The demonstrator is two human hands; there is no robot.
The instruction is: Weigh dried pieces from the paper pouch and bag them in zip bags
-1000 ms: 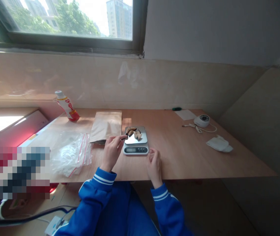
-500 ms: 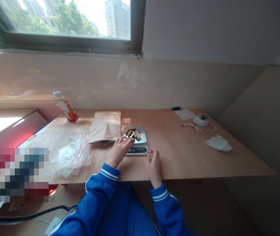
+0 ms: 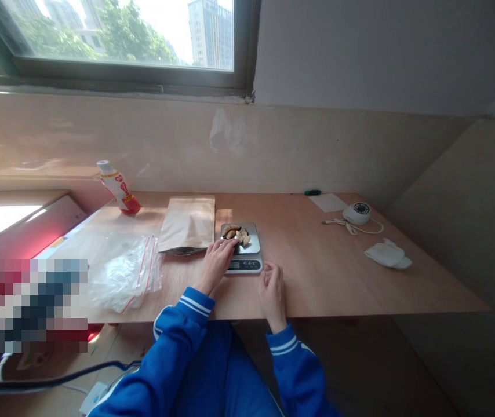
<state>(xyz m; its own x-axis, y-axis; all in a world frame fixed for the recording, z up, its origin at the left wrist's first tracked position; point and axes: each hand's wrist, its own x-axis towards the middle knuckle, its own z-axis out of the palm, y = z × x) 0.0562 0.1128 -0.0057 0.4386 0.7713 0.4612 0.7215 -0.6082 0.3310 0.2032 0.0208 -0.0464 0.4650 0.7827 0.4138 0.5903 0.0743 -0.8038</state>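
Observation:
A white digital kitchen scale (image 3: 253, 266) with a metal top stands near the table's front edge. On its plate lies a small heap of brown, curved dried pieces (image 3: 231, 231) with paler cut pieces (image 3: 243, 236) beside them. My left hand (image 3: 217, 263) reaches over the scale's left side, its fingers together and bent down at the heap's near edge; whatever they pinch is hidden. Loosely curled, my right hand (image 3: 272, 294) rests on the table by the scale's front right corner, with nothing visible in it. Just left of the scale lies a brown paper pouch (image 3: 189, 225), its dark mouth facing me.
Clear zip bags (image 3: 121, 278) lie at the left, with a red-and-white bottle (image 3: 120, 190) behind them. Toward the right are a white round device (image 3: 356, 213) with a cable, a paper sheet (image 3: 328, 202), a green-handled tool (image 3: 312, 192) and a crumpled white cloth or tissue (image 3: 388, 255).
My left hand has shifted slightly forward, its fingertips now lower against the near pieces on the plate. My right hand stays put. The view has moved slightly.

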